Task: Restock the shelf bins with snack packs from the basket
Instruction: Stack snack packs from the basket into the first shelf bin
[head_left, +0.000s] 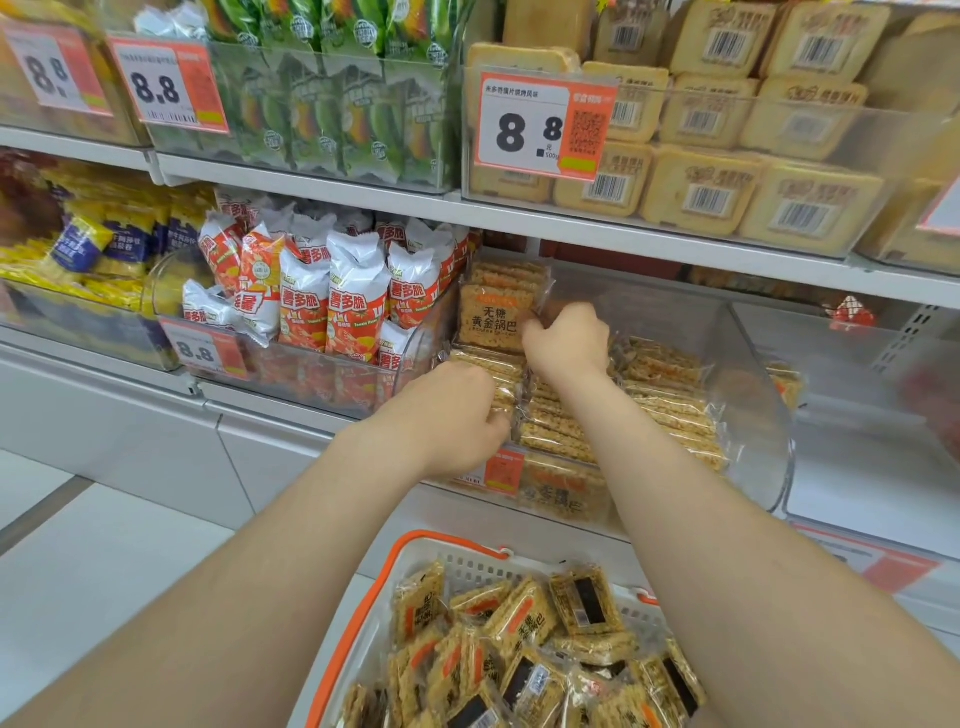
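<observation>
Right hand (566, 340) pinches the upright pack (493, 317) in the bin (753, 374), back-left corner; left hand (452, 415) grips the stack (566, 426). Loosen early and that pack could topple.

Fingertips of the left hand (452, 415): buried among the stacked cracker packs (665, 410), grip unreadable.
Right edge of the upright pack (493, 317): covered by the right hand (566, 338).
Left part of the bin price tag (501, 470): behind the left hand.
Near side of the basket (363, 613): cut by the lower edge.
Far right, a red shape (935, 400): blurred, unidentifiable.
</observation>
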